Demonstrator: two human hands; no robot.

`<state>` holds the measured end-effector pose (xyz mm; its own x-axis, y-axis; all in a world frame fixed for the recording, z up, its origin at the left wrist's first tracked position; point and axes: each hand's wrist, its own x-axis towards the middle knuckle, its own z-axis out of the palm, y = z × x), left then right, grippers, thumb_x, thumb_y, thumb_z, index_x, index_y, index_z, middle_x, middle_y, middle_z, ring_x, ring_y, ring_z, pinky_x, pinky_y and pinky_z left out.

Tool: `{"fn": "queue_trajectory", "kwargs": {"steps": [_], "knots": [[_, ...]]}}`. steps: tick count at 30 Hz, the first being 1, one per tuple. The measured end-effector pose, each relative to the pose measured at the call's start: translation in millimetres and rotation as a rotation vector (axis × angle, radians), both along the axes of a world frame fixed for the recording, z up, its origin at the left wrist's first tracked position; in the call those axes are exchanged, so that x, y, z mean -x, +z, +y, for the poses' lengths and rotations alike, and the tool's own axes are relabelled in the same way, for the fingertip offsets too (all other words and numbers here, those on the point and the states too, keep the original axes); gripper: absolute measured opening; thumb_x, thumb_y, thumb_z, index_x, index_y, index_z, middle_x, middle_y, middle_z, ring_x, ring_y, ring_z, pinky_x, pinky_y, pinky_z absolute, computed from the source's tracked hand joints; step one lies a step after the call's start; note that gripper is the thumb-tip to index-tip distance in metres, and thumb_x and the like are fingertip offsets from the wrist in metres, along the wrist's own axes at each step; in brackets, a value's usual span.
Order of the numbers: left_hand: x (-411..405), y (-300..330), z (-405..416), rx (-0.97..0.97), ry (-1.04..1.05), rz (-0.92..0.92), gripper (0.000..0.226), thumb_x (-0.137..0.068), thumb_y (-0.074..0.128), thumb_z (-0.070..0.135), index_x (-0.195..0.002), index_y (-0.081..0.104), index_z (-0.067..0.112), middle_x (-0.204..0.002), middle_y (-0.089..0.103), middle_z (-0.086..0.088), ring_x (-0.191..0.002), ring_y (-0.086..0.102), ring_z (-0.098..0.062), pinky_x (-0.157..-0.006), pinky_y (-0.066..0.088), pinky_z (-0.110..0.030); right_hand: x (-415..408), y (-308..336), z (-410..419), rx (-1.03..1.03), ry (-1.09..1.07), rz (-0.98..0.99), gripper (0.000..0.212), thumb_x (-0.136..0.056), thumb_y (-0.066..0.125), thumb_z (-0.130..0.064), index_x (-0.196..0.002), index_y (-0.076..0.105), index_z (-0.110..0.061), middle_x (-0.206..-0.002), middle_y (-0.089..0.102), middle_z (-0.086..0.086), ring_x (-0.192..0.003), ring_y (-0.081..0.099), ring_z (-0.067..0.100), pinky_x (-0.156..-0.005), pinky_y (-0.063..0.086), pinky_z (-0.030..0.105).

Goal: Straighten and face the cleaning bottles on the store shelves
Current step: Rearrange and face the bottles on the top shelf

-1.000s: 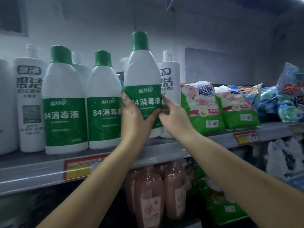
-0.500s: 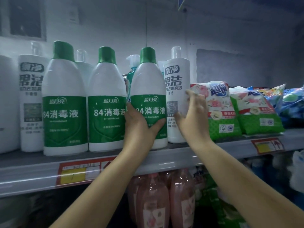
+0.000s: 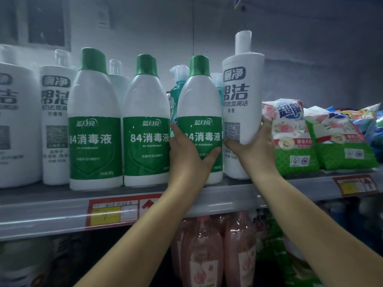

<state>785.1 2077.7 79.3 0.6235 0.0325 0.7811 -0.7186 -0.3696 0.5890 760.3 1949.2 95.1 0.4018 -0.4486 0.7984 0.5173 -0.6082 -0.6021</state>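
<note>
Three white disinfectant bottles with green caps and green labels stand in a row on the grey shelf (image 3: 62, 206). My left hand (image 3: 188, 160) grips the rightmost green-label bottle (image 3: 200, 112), which stands upright with its label facing me. Right beside it, my right hand (image 3: 253, 151) grips a taller white toilet-cleaner bottle (image 3: 243, 96) around its lower half; this bottle tilts a little to the right. The other two green-label bottles (image 3: 94, 121) (image 3: 146, 125) stand to the left, labels forward.
More white cleaner bottles (image 3: 55, 125) stand at the far left. A teal pump bottle (image 3: 176, 88) sits behind the row. Green and white detergent bags (image 3: 290, 137) lie right of my right hand. Pink bottles (image 3: 202, 253) fill the shelf below. Price tags hang on the shelf's front edge.
The green-label bottle came down onto the shelf beside the others. My right hand left it and took hold of the tall white bottle, which now leans slightly right.
</note>
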Motion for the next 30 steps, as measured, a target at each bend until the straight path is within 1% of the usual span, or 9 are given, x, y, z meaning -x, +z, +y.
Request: {"fn": "queue_trajectory", "kwargs": {"steps": [3,7,10,13,16,20,24,27,30], "knots": [[5,-1,1,0.006,-0.004,-0.007,0.107,-0.076,0.069,0.042,-0.147,-0.008,0.016,-0.148,0.022,-0.006,-0.135,0.026,-0.020,-0.113,0.025,-0.034,11,9,2,0.096,-0.058,-0.127,0.087,-0.061,0.083,-0.021,-0.132,0.033,-0.011,-0.125,0.048,0.008,-0.111,0.048,0.022,-0.091,0.045,0.036],[12,-2,3,-0.051,0.023,-0.046,0.088,-0.087,0.055,0.042,-0.147,-0.005,0.018,-0.151,0.014,-0.004,-0.139,0.017,-0.019,-0.114,0.019,-0.033,34,30,12,0.145,-0.028,-0.145,0.091,-0.058,0.080,-0.031,-0.133,0.030,-0.020,-0.127,0.048,0.004,-0.116,0.048,0.025,-0.096,0.044,0.048],[23,-1,11,0.009,-0.007,-0.187,0.063,-0.093,0.046,0.020,-0.145,0.014,0.010,-0.151,0.019,-0.006,-0.139,0.018,-0.014,-0.112,0.013,-0.016,54,40,29,0.151,0.085,-0.118,0.090,-0.056,0.078,-0.036,-0.132,0.031,-0.023,-0.123,0.052,0.000,-0.112,0.053,0.022,-0.093,0.047,0.047],[36,-3,29,0.234,-0.177,-0.334,0.046,-0.086,0.039,0.007,-0.132,0.040,0.011,-0.130,0.047,-0.001,-0.124,0.043,-0.009,-0.106,0.033,-0.016,66,39,54,0.125,0.227,-0.032,0.087,-0.053,0.080,-0.038,-0.129,0.038,-0.025,-0.118,0.058,-0.003,-0.105,0.059,0.018,-0.088,0.052,0.043],[50,-4,54,0.322,-0.336,-0.326,0.038,-0.087,0.040,0.027,-0.124,0.044,0.025,-0.116,0.055,0.010,-0.108,0.054,-0.001,-0.087,0.045,-0.014,66,34,80,0.058,0.434,0.019,0.077,-0.055,0.084,-0.025,-0.121,0.046,-0.024,-0.109,0.065,-0.001,-0.096,0.066,0.018,-0.082,0.056,0.041],[52,-4,98,0.244,-0.297,-0.353,0.053,-0.087,0.041,0.037,-0.136,0.039,0.016,-0.127,0.054,-0.007,-0.118,0.053,-0.020,-0.096,0.047,-0.043,57,28,125,-0.003,0.689,0.067,0.072,-0.055,0.082,-0.016,-0.119,0.050,-0.021,-0.104,0.069,0.006,-0.092,0.069,0.025,-0.081,0.056,0.046],[50,-6,151,0.164,-0.164,-0.377,0.059,-0.082,0.047,0.031,-0.138,0.032,0.020,-0.131,0.051,-0.010,-0.121,0.050,-0.026,-0.096,0.045,-0.050,48,27,171,-0.005,0.807,0.064,0.070,-0.061,0.082,-0.007,-0.121,0.048,-0.019,-0.106,0.069,0.006,-0.095,0.069,0.022,-0.083,0.056,0.044],[51,-8,188,0.075,-0.090,-0.376,0.073,-0.077,0.054,0.032,-0.139,0.017,0.025,-0.138,0.041,-0.008,-0.130,0.042,-0.020,-0.101,0.043,-0.042,40,26,210,0.033,0.827,0.071,0.074,-0.059,0.084,-0.011,-0.122,0.046,-0.020,-0.107,0.069,0.003,-0.097,0.068,0.018,-0.084,0.056,0.039],[52,-6,224,0.035,-0.022,-0.322,0.095,-0.067,0.071,0.034,-0.135,0.005,0.036,-0.139,0.032,0.012,-0.127,0.034,0.011,-0.096,0.037,-0.007,29,25,250,0.035,0.805,0.071,0.078,-0.056,0.087,-0.014,-0.121,0.045,-0.023,-0.108,0.068,0.000,-0.098,0.067,0.015,-0.082,0.057,0.037]]}}
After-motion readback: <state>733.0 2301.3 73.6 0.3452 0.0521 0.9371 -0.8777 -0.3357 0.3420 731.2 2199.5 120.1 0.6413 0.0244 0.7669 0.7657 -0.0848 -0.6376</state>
